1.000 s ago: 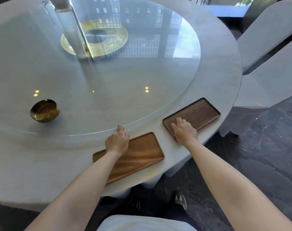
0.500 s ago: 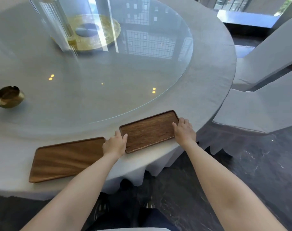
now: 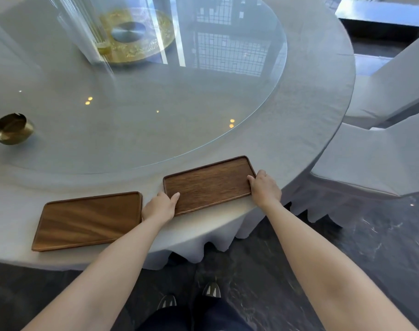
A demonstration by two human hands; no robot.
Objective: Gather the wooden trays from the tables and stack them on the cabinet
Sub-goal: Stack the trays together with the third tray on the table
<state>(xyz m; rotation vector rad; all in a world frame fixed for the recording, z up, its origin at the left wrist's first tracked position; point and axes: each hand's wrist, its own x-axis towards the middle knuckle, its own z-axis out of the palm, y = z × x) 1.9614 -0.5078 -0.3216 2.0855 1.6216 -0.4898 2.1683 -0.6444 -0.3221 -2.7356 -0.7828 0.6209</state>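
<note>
Two wooden trays lie flat on the round table's near rim (image 3: pixel 306 130). The darker tray (image 3: pixel 210 185) is on the right. My left hand (image 3: pixel 161 206) grips its left short edge, thumb over the rim. My right hand (image 3: pixel 265 187) grips its right short edge. The lighter tray (image 3: pixel 89 220) lies to the left, untouched, just beside my left wrist.
A large glass turntable (image 3: pixel 155 96) covers the middle of the table, with a brass bowl (image 3: pixel 12 130) at its left and a gold disc (image 3: pixel 136 34) and glass carafe at the back. Two covered chairs (image 3: pixel 375 158) stand to the right. Dark floor lies below.
My left hand left the lighter tray and my right hand shifted; both now hold the ends of the darker tray. My view has swung to the right along the table.
</note>
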